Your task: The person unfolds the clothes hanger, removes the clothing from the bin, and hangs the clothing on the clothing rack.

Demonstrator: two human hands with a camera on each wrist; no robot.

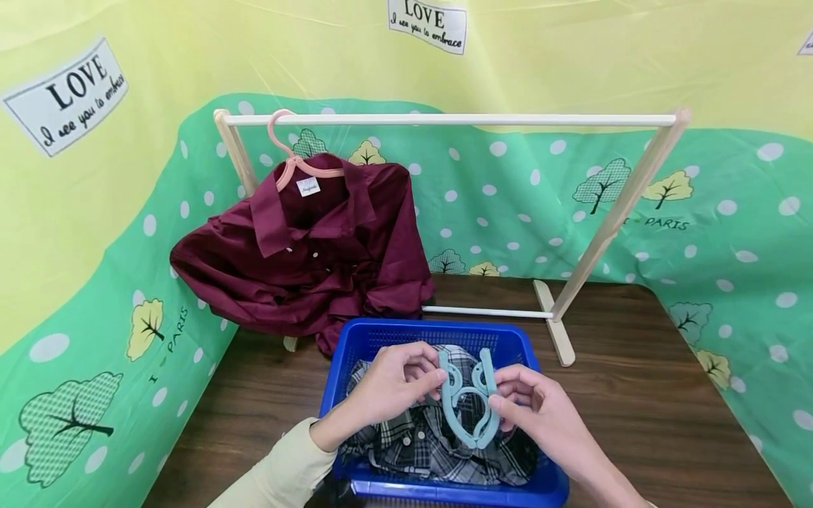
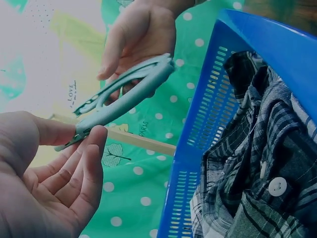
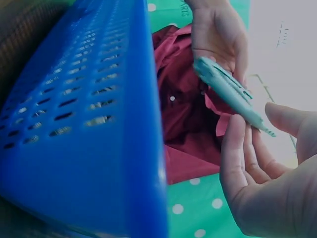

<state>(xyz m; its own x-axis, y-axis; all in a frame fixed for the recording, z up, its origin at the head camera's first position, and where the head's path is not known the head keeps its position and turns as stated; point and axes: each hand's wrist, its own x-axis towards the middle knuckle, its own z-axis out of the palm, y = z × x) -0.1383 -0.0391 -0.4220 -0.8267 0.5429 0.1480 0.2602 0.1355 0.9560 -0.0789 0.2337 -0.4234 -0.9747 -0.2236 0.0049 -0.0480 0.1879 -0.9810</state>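
- A person's left hand (image 1: 394, 377) pinches one arm of a folded light-blue hanger (image 1: 454, 423); the right hand's (image 1: 546, 416) fingers bend behind the other arm, whether gripping I cannot tell.
- Below the hanger, plaid clothing (image 1: 432, 455) fills a blue basket (image 1: 457, 491) on a dark wooden table (image 1: 673, 416).
- Beyond, a maroon shirt (image 1: 305, 261) hangs from a rack (image 1: 444, 120) on a pink hanger (image 1: 324, 171).
- Behind everything, a yellow-and-green backdrop (image 1: 521, 63).

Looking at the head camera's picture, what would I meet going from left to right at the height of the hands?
Large green tree print → pale sleeve → left hand → light-blue hanger → right hand → small yellow tree print.
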